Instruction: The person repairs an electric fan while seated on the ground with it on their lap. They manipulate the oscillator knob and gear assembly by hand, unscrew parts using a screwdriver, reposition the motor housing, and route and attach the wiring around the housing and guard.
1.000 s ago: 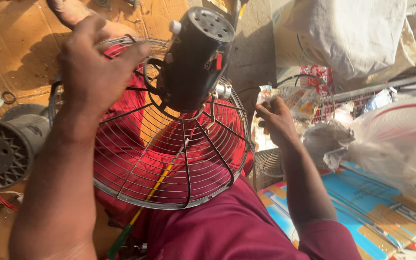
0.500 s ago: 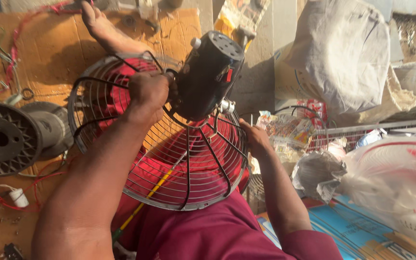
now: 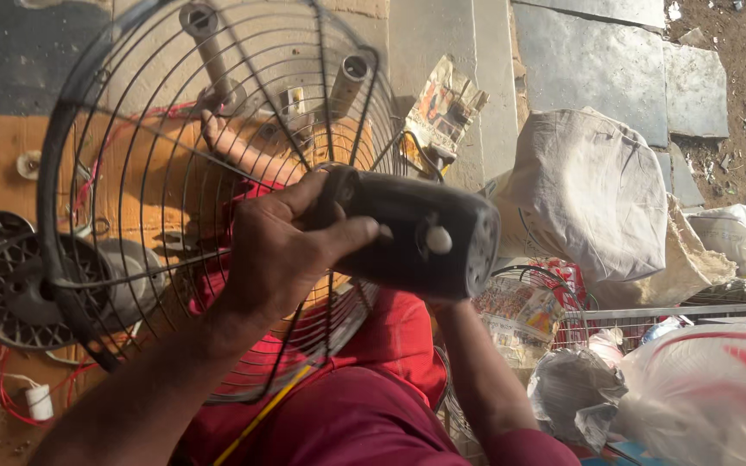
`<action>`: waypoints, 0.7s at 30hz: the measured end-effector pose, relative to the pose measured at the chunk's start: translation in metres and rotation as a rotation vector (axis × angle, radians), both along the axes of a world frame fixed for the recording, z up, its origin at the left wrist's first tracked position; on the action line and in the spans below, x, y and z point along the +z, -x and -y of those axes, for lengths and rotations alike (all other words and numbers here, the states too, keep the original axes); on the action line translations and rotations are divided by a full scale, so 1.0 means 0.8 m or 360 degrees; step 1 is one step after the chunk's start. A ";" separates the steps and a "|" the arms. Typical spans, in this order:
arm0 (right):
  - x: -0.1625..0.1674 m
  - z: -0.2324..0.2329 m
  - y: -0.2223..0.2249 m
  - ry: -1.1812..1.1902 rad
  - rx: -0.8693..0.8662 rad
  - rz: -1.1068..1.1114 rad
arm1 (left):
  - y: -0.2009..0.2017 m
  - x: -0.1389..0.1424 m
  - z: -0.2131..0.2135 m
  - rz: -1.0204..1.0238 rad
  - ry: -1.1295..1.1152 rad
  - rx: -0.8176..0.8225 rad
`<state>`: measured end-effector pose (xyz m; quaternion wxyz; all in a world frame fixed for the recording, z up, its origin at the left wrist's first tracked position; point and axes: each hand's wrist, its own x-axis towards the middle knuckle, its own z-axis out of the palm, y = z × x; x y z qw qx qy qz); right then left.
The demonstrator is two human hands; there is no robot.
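I hold a fan's black motor housing (image 3: pixel 429 235) up close, its white knob facing me. My left hand (image 3: pixel 287 250) wraps around the housing where it joins the round black wire guard (image 3: pixel 131 173), which stands on edge to the left. My right forearm (image 3: pixel 472 362) rises to the underside of the housing; the hand itself is hidden behind it. A bare foot (image 3: pixel 235 148) shows through the guard, and red cloth (image 3: pixel 390 345) covers my lap below.
A grey finned motor disc (image 3: pixel 10 289) and a white capacitor (image 3: pixel 41 401) with red wires lie on the brown floor at left. Two metal tubes (image 3: pixel 209 52) stand behind the guard. White sacks (image 3: pixel 589 190), a wire basket (image 3: pixel 533 302) and plastic bags (image 3: pixel 701 388) crowd the right.
The fan has come up and tilted, so the guard now stands on edge at left. My left hand shifted from the guard to the motor housing. My right hand moved from the clutter to beneath the motor.
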<state>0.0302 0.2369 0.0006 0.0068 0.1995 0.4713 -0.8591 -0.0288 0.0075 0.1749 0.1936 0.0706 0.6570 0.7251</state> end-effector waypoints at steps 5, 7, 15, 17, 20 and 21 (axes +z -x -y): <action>-0.017 0.045 -0.039 0.0208 0.0266 -0.0226 | -0.034 0.004 0.004 -0.0131 0.0420 -0.0174; -0.025 0.044 -0.044 0.0218 0.0305 -0.0176 | -0.040 0.000 0.007 -0.0231 0.0341 -0.0248; -0.050 0.010 -0.078 0.0254 0.0265 -0.0015 | -0.062 -0.022 -0.012 -0.0475 0.0379 -0.0284; -0.055 0.008 -0.084 0.0269 0.0254 0.0001 | -0.064 -0.025 -0.022 -0.0598 0.0434 -0.0224; -0.059 0.007 -0.087 0.0289 0.0237 0.0014 | -0.068 -0.025 -0.033 -0.0689 0.0328 -0.0130; -0.060 0.006 -0.087 0.0288 0.0235 0.0020 | -0.068 -0.025 -0.033 -0.0596 0.0364 -0.0183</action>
